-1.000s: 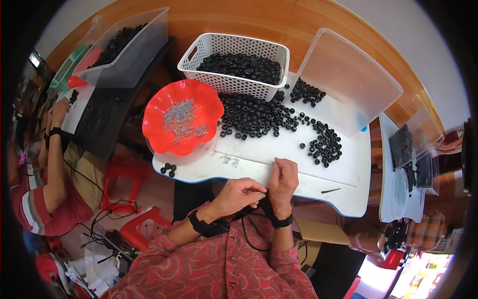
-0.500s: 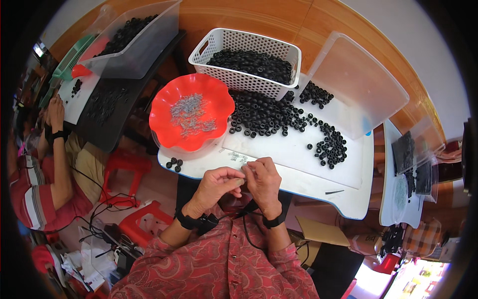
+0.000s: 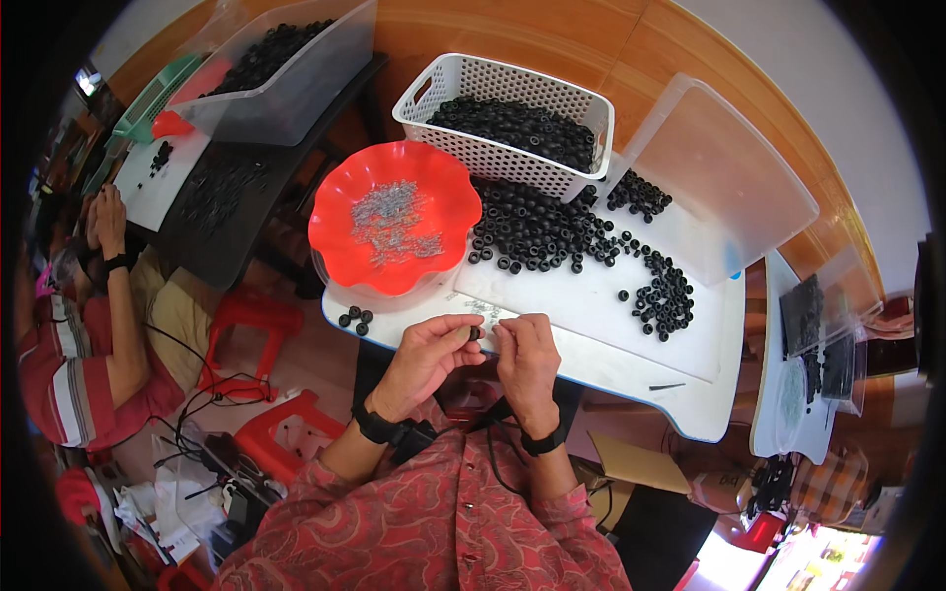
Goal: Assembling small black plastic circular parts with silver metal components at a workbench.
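At the near edge of the white worktop point(image 3: 631, 325), a small black ring point(image 3: 475, 334) sits pinched between my left hand point(image 3: 426, 360) and right hand point(image 3: 525, 357), fingertips of both closed on it. I judge this the fitting step, one piece being worked; next calls for a steady, fine grip. The ring is dark, round, holed. Farther off lie the loose black rings point(image 3: 552, 231), the red bowl point(image 3: 394, 222) of small metal bits, and the white basket point(image 3: 507, 118).

A small black ring point(image 3: 475, 334), perhaps, sits mostly hidden between the fingertips point(image 3: 463, 337).
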Demonstrator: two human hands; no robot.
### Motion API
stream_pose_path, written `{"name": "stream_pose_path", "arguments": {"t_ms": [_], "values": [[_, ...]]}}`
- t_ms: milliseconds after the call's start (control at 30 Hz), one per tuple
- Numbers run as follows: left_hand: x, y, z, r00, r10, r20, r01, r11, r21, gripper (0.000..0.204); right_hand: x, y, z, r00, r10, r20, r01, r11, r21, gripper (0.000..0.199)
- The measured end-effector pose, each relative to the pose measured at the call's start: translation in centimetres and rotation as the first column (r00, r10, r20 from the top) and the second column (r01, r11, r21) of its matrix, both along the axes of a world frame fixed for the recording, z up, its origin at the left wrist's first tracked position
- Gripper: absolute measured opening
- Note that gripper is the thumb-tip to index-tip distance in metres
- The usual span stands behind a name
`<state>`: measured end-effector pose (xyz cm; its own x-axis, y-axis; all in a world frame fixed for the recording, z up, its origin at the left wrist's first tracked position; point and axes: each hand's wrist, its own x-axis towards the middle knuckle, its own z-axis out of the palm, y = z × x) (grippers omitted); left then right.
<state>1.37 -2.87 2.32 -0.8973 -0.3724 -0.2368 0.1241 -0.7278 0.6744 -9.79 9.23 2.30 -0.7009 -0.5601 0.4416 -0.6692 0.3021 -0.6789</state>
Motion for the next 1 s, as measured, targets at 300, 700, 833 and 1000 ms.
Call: {"name": "stream_pose_path", "arguments": {"t_ms": [300,700,833,1000], "values": [[-0.6,0.1,0.0,0.998,-0.018,-0.061,0.023,0.997,0.077,0.028,0.6,0.9,3.1,0.986,0.142,0.082,-0.134,0.985,-0.105,0.009],[-1.1,0.6,0.4,0.995,-0.085,-0.044,0.082,0.995,-0.063,0.025,0.2,1.8,3.7,0.983,0.174,0.053,-0.173,0.985,-0.023,0.006],[-1.2,0.8,0.7,0.992,-0.125,0.009,0.125,0.983,-0.135,0.024,0.0,2.3,4.1,0.977,0.201,0.073,-0.201,0.98,-0.006,0.006],[-1.0,0.7,0.0,0.985,-0.173,0.009,0.172,0.973,-0.157,0.023,0.0,3.0,4.4,0.969,0.213,0.127,-0.213,0.977,-0.012,0.008]]}}
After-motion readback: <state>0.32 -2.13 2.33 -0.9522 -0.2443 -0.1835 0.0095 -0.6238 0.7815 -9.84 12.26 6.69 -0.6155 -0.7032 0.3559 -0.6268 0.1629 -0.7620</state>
